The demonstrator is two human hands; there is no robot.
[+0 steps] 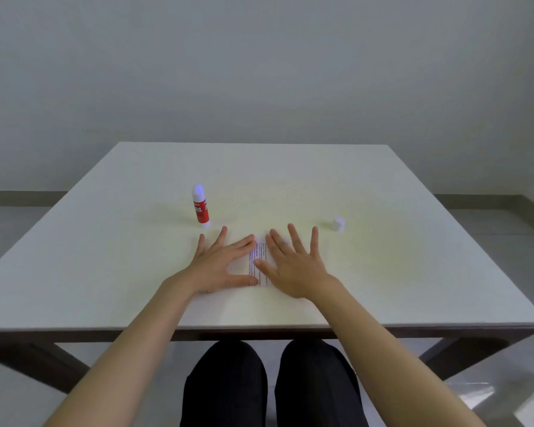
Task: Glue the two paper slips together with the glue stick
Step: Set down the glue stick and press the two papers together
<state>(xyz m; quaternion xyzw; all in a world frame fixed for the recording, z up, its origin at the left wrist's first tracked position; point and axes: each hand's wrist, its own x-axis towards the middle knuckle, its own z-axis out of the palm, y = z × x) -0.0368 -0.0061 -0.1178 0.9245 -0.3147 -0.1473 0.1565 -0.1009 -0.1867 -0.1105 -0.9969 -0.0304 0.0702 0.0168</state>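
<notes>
White paper slips point(257, 262) with printed lines lie flat on the table, mostly covered by my hands. My left hand point(219, 263) rests palm down on their left part, fingers spread. My right hand point(293, 266) presses flat on their right part, fingers spread too. Only a narrow printed strip shows between the two hands, so I cannot tell how the slips overlap. A red and white glue stick point(200, 209) stands upright and uncapped, just beyond my left hand. Its white cap point(338, 224) sits on the table to the right of my right hand.
The white table point(383, 272) stretches wide on both sides, with its front edge close to my knees point(269, 380). A pale wall stands behind the far edge.
</notes>
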